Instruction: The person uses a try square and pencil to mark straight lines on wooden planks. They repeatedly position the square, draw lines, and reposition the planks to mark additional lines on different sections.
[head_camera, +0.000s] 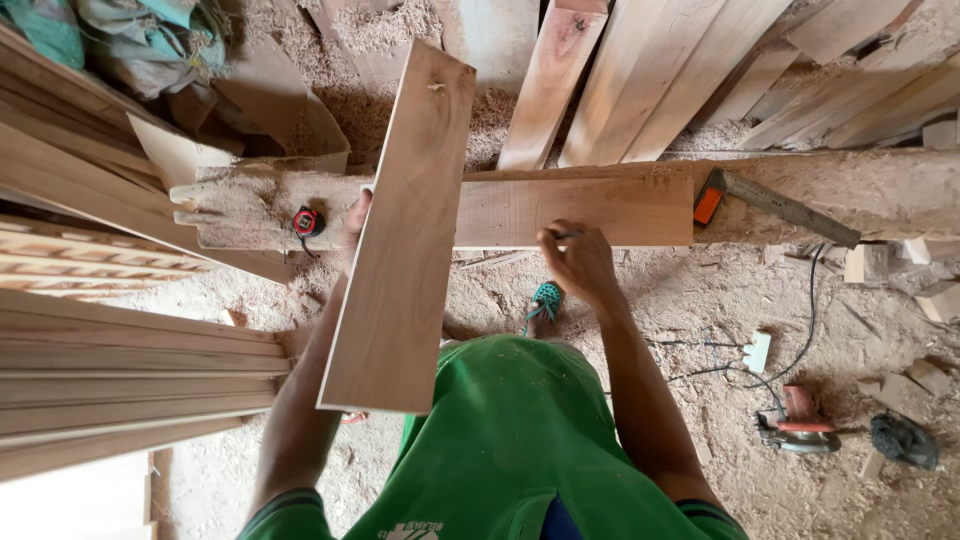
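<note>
Right hand (578, 262) is closed around one thin pencil-like marker (566, 235), tip set on the flat board (575, 210) lying across the sawdust-covered workbench (900, 190). Left hand (353, 228) is mostly hidden behind the long plank (405, 240); only fingers at the plank's left edge are seen, pressed against it, so the plank is taken as held, though the full grip cannot be told. The plank is tilted lengthwise away from the body, crossing over the flat board at a right angle.

On the bench, counted: one red-and-black tape measure (306, 221) just left of the plank, one try square with an orange handle (775, 205) just right of the flat board.

One foot in a teal sandal (545, 300) is seen below the bench, on the sawdust floor (720, 300). On the floor at right: one circular saw (798, 425), one dark round power tool (905, 440), one white socket block (757, 352) with cables running from it, several wood offcuts (925, 300).

One stack of moulded boards (130, 375) is at left. Several planks (660, 75) are leaned behind the bench. One open cardboard box (270, 125) sits behind the bench at upper left, contents not visible; bundled cloth (150, 35) lies beside it.
</note>
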